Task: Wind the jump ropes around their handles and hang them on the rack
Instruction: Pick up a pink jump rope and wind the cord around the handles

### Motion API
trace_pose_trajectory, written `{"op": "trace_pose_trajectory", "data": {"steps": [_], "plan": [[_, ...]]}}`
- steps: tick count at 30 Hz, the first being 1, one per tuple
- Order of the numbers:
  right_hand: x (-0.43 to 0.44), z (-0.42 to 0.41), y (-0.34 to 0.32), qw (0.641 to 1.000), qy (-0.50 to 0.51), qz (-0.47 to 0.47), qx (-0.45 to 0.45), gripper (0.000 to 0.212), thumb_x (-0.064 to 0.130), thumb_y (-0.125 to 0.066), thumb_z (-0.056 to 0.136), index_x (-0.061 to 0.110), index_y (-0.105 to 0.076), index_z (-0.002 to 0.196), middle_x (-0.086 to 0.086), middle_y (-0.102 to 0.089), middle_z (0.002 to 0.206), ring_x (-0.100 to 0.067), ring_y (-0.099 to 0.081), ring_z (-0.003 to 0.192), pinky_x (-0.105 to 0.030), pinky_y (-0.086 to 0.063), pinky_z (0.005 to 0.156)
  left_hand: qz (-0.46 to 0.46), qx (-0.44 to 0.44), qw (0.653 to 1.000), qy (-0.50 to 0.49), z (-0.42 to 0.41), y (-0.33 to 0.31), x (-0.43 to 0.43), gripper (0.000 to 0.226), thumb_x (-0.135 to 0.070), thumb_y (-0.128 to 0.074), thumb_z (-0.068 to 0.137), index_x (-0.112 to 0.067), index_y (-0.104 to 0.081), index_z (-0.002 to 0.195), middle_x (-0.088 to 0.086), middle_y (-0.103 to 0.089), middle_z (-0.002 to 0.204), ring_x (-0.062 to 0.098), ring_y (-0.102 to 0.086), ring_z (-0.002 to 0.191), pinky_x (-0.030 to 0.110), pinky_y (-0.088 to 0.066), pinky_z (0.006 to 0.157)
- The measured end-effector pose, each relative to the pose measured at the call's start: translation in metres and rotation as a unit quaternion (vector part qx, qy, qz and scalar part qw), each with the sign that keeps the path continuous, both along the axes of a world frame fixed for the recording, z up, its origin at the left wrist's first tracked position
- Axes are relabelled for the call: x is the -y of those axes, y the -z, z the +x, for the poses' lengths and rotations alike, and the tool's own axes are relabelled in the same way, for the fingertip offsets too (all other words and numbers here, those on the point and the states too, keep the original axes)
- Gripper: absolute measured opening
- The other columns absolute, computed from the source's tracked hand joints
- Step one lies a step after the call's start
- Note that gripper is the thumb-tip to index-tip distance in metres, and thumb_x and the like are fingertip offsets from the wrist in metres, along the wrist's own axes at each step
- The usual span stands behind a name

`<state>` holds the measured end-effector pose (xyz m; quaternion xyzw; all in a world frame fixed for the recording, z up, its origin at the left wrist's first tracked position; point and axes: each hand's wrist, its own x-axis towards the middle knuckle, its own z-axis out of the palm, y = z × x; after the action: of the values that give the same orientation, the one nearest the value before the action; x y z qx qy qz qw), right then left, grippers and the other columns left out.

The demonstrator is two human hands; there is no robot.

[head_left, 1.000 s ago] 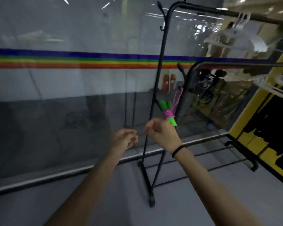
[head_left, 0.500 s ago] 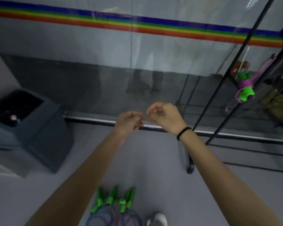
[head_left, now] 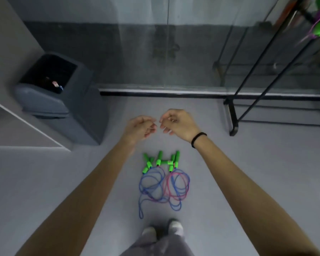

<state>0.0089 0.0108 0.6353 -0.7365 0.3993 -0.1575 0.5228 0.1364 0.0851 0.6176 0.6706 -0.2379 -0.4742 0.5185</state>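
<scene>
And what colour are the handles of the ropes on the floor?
The handles are bright green, clearest in the head view.

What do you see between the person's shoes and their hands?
Head view: loose jump ropes on the floor, their green handles farthest from the shoes.
</scene>
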Motion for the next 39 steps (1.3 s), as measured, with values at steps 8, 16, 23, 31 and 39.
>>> {"op": "trace_pose_trajectory", "data": {"steps": [8, 16, 23, 31, 39], "plan": [[-0.001, -0.019, 0.068, 0.998, 0.044, 0.047, -0.025, 0.017, 0.004, -0.052, 0.085, 0.016, -0.058, 0.074, -0.005, -0.064, 0.067, -0.002, -0.058, 0.045, -0.015, -0.045, 0.046, 0.001, -0.035, 0.999, -0.021, -0.01, 0.069, -0.008, 0.028, -0.003, -0.046, 0.092, -0.019, -0.059, 0.074, -0.011, -0.063, 0.045, -0.002, -0.057, 0.042, 0.012, -0.043, 0.053], [0.048, -0.009, 0.353, 0.981, 0.177, -0.019, -0.078, 0.008, 0.019, -0.057, 0.081, 0.021, -0.063, 0.076, -0.002, -0.061, 0.059, -0.023, -0.064, 0.066, -0.035, -0.051, 0.073, -0.06, 0.0, 0.998, -0.016, -0.001, 0.322, 0.018, 0.027, 0.007, -0.045, 0.088, -0.012, -0.059, 0.076, -0.009, -0.045, 0.037, 0.0, -0.034, 0.031, 0.009, -0.027, 0.035], [0.106, 0.0, 0.652, 0.968, 0.192, -0.018, -0.159, 0.015, 0.014, -0.052, 0.083, 0.008, -0.065, 0.088, -0.016, -0.071, 0.092, -0.029, -0.064, 0.092, -0.026, -0.045, 0.074, -0.097, 0.032, 0.995, 0.003, 0.017, 0.573, 0.055, 0.024, 0.002, -0.049, 0.089, -0.013, -0.061, 0.074, -0.008, -0.049, 0.04, 0.001, -0.037, 0.034, 0.011, -0.028, 0.036], [0.128, -0.002, 0.78, 0.932, 0.116, -0.064, -0.338, 0.029, 0.014, -0.046, 0.087, -0.003, -0.063, 0.103, -0.026, -0.062, 0.115, -0.04, -0.056, 0.109, -0.038, -0.046, 0.088, -0.098, 0.072, 0.993, -0.002, 0.04, 0.65, 0.053, 0.023, 0.0, -0.05, 0.09, -0.013, -0.062, 0.076, -0.008, -0.051, 0.041, 0.001, -0.04, 0.036, 0.012, -0.03, 0.038], [0.132, 0.035, 0.852, 0.9, -0.034, -0.197, -0.388, 0.05, 0.005, -0.05, 0.082, 0.018, -0.043, 0.13, -0.008, -0.045, 0.136, -0.028, -0.043, 0.126, -0.044, -0.037, 0.103, -0.078, 0.083, 0.993, -0.008, 0.05, 0.683, 0.05, 0.021, -0.003, -0.051, 0.09, -0.015, -0.065, 0.08, -0.008, -0.051, 0.047, 0.003, -0.043, 0.041, 0.012, -0.033, 0.041]]}}
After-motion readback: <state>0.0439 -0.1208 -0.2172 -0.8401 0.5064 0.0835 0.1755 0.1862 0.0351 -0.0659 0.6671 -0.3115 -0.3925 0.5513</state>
